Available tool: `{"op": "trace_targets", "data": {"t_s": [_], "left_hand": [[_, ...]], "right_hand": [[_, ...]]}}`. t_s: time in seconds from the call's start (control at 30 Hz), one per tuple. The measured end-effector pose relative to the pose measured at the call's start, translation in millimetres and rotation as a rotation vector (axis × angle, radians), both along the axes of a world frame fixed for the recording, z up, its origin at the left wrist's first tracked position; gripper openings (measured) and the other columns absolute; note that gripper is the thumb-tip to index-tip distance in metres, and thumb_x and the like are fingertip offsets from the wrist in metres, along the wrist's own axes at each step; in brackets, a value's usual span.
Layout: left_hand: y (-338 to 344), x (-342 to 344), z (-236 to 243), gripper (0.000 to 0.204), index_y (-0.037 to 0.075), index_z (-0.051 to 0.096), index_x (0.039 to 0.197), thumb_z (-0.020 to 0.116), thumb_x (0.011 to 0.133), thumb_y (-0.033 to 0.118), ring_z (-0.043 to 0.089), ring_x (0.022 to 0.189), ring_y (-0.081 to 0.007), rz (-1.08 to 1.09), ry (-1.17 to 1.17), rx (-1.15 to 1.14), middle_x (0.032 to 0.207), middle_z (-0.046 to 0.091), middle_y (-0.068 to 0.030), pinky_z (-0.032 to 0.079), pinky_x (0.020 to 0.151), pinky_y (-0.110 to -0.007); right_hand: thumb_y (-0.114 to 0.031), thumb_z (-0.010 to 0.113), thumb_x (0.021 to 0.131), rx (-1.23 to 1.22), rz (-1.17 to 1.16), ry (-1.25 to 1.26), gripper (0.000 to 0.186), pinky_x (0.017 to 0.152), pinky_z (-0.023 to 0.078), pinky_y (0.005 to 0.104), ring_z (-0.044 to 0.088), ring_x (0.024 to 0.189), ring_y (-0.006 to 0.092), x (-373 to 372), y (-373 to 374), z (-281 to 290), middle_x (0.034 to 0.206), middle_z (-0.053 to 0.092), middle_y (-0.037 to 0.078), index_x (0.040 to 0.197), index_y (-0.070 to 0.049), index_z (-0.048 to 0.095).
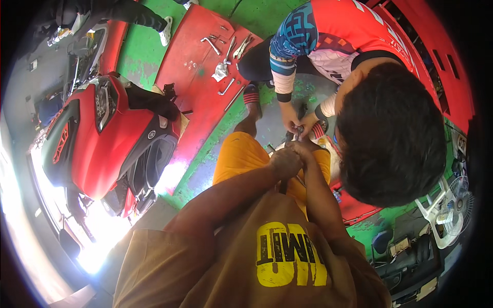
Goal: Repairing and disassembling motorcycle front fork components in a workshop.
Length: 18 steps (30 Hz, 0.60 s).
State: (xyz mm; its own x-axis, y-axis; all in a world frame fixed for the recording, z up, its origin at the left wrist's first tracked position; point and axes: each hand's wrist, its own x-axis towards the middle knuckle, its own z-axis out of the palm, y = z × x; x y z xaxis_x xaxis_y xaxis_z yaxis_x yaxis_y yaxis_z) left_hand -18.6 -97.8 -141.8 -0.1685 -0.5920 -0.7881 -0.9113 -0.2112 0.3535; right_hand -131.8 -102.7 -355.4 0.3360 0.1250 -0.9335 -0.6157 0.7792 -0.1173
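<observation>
My left hand (285, 163) and my right hand (305, 150) are closed and pressed together in front of my lap. What they grip is mostly covered by my fingers. Just beyond them, a small dark metal part (291, 136) shows. A co-worker in a red and blue jersey (354, 36) bends over it from the far right. The co-worker's two hands (299, 123) have their fingers on or at that part, close to mine. My yellow shorts (239, 156) lie beneath my forearms.
A red motor scooter (108, 143) stands at left. On a red board (192, 77) beyond lie wrenches (226, 86), pliers (241, 49) and other tools. A white fan (457, 205) and a white plastic chair (436, 215) are at right. Another person's leg (149, 18) shows at far left.
</observation>
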Motion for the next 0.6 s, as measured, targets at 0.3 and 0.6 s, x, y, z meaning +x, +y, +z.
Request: {"op": "trace_targets", "data": {"t_s": [0.3,0.6], "left_hand": [[4,7,45,0.015,0.003,0.068,0.081,0.056,0.078,0.012,0.068,0.069,-0.0292,0.068,-0.018,-0.199,0.074,0.066,-0.0158,0.054,0.059,-0.038],[151,58,117,0.022,0.003,0.066,0.084,0.056,0.078,0.022,0.065,0.074,-0.0366,0.771,-0.203,-0.145,0.082,0.065,-0.0231,0.052,0.065,-0.045]], "right_hand": [[-0.032,0.057,0.088,-0.024,-0.100,-0.053,0.022,0.052,0.041,0.0261,0.052,0.057,0.0123,20,-46,108,0.074,0.056,0.002,0.089,-0.010,0.056],[-0.051,0.048,0.091,-0.471,0.138,-0.184,0.045,0.044,0.038,0.0270,0.045,0.044,0.0124,-81,-97,192,0.058,0.048,0.001,0.072,-0.010,0.051]]}}
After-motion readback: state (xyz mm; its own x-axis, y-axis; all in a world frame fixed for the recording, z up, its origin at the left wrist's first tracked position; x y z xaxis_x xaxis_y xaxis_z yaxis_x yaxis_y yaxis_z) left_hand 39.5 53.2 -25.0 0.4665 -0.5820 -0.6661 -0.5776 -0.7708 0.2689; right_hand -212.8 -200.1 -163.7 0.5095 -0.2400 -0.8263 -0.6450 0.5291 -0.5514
